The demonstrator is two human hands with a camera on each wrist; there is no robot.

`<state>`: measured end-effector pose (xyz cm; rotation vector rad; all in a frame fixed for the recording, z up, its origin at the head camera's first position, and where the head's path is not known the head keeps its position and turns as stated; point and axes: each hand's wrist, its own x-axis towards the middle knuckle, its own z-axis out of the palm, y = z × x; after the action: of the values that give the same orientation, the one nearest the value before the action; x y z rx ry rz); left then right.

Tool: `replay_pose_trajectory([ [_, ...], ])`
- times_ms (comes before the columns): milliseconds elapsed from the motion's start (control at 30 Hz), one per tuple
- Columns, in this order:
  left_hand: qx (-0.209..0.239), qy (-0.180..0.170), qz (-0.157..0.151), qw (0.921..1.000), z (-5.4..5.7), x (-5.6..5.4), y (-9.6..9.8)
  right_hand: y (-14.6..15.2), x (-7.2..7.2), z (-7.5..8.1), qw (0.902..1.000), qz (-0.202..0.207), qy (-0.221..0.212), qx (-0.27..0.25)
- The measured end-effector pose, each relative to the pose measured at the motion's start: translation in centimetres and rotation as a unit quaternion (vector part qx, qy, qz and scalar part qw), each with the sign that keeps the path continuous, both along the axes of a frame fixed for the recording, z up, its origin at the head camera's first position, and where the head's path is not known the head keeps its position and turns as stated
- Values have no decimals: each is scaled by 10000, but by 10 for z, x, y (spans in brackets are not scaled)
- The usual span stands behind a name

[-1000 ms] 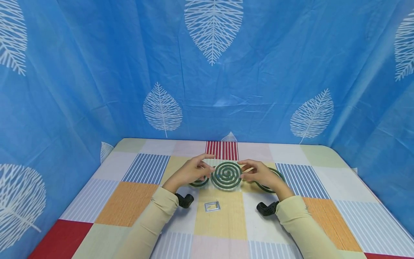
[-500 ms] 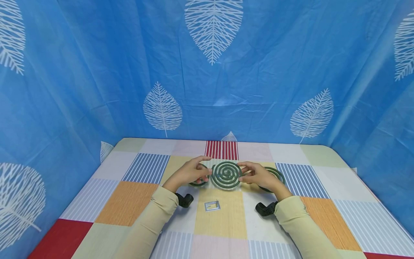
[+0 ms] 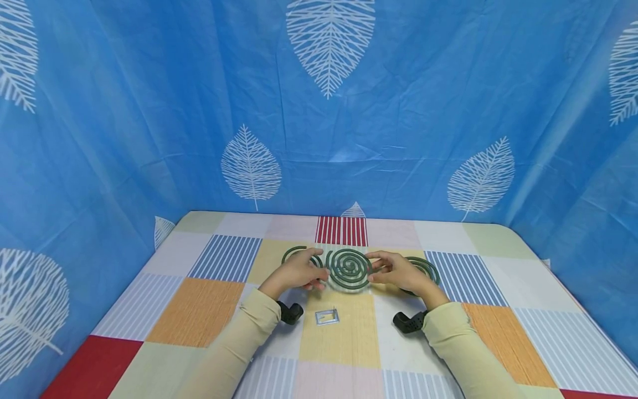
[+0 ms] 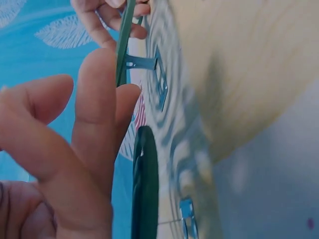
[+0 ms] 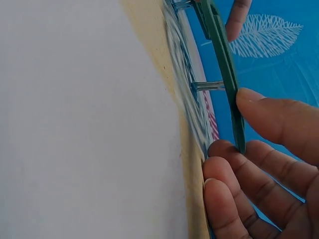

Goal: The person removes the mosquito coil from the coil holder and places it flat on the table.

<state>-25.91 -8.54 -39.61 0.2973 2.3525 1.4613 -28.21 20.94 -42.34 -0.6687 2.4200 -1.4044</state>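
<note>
In the head view, a green spiral mosquito coil (image 3: 350, 269) is raised flat over the middle of the table, with a metal stand (image 4: 142, 62) under it in the left wrist view. My right hand (image 3: 401, 272) pinches its right edge; in the right wrist view the thumb lies above the rim and fingers below. My left hand (image 3: 298, 270) is at the coil's left edge, its fingertips on either side of the rim. Another mosquito coil (image 3: 285, 256) is partly hidden behind my left hand. A third mosquito coil (image 3: 430, 269) lies partly behind my right wrist.
A loose metal coil stand (image 3: 319, 319) lies on the patchwork tablecloth (image 3: 344, 346), nearer to me than the coils. Blue curtains (image 3: 369, 138) with white leaf prints close off the back and both sides of the table.
My left hand has shifted slightly toward me along the coil's left edge, uncovering more of the left coil. The right hand and the middle coil have hardly moved.
</note>
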Motion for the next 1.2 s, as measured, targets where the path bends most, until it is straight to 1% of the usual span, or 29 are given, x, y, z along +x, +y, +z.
replay_pose_trajectory([
  [200, 87, -101, -83, 9999, -3, 1, 3, -1, 0, 0, 10000, -54, -21, 40],
  [433, 137, -176, -81, 9997, -5, 1, 5, -2, 0, 1, 10000, -78, -49, 31],
  [700, 222, -254, -95, 9994, -5, 1, 5, -1, 1, 1, 9999, -75, 70, -22],
  [967, 338, -206, -93, 9992, -1, 2, 6, -1, 2, 6, 9997, -106, 97, -184],
  [1200, 404, -109, -93, 9991, 0, 1, 5, 0, 2, 9, 9989, -148, -126, -427],
])
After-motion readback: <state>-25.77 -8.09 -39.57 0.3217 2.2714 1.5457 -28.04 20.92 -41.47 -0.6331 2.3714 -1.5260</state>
